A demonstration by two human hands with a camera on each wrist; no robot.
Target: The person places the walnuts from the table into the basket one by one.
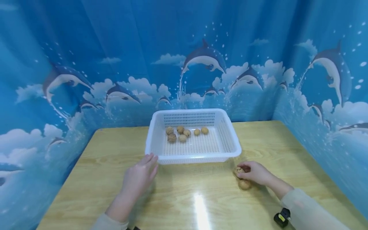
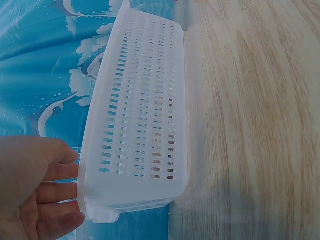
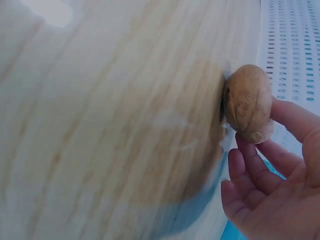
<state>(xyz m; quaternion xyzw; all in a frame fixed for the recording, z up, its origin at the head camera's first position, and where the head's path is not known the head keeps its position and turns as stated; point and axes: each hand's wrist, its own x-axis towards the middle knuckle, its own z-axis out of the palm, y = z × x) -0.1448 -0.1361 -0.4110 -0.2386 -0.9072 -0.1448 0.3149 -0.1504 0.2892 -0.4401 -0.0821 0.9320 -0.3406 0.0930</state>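
Note:
My right hand [image 1: 254,173] pinches a walnut [image 1: 238,171] at the table, right of the basket's front corner. Touching or almost touching it is a second walnut [image 1: 244,184], nearer to me. In the right wrist view that nearer walnut [image 3: 248,98] largely covers the one between the thumb and fingers of the right hand [image 3: 280,170]. The left hand [image 1: 139,175] rests its fingers on the front left corner of a white plastic basket [image 1: 195,156]. From the left wrist, the left hand [image 2: 40,187] has loosely bent fingers against the basket's rim [image 2: 85,170].
Several walnuts [image 1: 182,138] lie inside the basket, mostly toward its left and middle. The basket stands at the back of a wood-grain table [image 1: 115,153]. A blue curtain with dolphins [image 1: 161,38] hangs behind and along both sides.

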